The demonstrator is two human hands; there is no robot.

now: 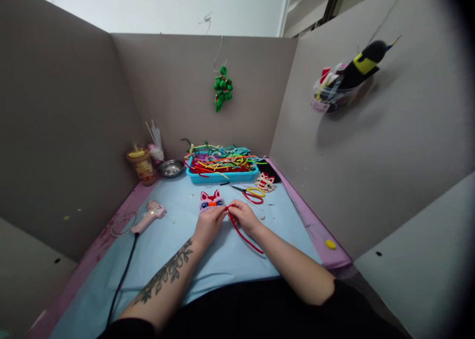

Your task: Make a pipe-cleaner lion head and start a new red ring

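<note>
A red pipe cleaner (245, 238) is pinched between my two hands, its long free end trailing down to the right. My left hand (211, 222) has its fingertips closed on the short end of it. Just beside, my right hand (244, 217) grips the same pipe cleaner, fingers curled and nearly touching the left ones. Behind my left hand lies a fuzzy animal face (212, 199) with red and pink ears, blue eyes and an orange middle; its lower part is hidden. Scissors (253, 194) with yellow and red handles lie open beyond my right hand.
A blue tray (222, 177) heaped with coloured pipe cleaners stands at the back. A second animal face (264, 181) lies to its right. On the left are a pink glue gun (148, 218) with its cord, a metal bowl (171, 168) and a lidded cup (142, 166). Partitions enclose the table.
</note>
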